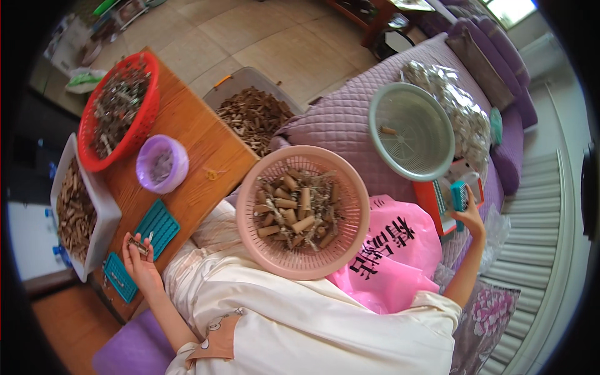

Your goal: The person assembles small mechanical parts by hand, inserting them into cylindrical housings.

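Note:
My left hand, at the table's near edge, has its fingers curled round a small brown tube. Beside it lie two teal ridged trays, one on either side of the hand. My right hand reaches out to the right and grips a small teal ridged block over an open red and white box. On my lap rests a pink slotted basket with brown tubes and wispy silvery strands in it.
The wooden table carries a red basket, a purple bowl and a white bin of brown pieces. A floor bin holds brown pieces. On the purple sofa are a green-grey basket and clear-wrapped items.

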The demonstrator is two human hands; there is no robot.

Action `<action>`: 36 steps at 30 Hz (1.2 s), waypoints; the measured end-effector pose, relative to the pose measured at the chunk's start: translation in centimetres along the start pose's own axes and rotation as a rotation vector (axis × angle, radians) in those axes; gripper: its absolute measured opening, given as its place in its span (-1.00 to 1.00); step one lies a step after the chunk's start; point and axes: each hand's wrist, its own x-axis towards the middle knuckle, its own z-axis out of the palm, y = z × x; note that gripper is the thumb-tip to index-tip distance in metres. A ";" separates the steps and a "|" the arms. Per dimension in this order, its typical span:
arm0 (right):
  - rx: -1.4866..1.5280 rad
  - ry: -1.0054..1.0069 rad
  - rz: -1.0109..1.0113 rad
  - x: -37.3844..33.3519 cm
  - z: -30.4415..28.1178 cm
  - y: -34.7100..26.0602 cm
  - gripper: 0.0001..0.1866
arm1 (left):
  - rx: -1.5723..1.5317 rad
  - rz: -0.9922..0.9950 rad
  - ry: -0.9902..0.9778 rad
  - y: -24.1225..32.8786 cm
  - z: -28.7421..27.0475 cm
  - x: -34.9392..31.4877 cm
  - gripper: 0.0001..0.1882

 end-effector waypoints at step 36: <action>-0.522 -0.699 -1.324 -17.1 48.9 -45.5 0.03 | 1.446 0.297 -0.373 -1.3 -7.6 -4.4 -0.67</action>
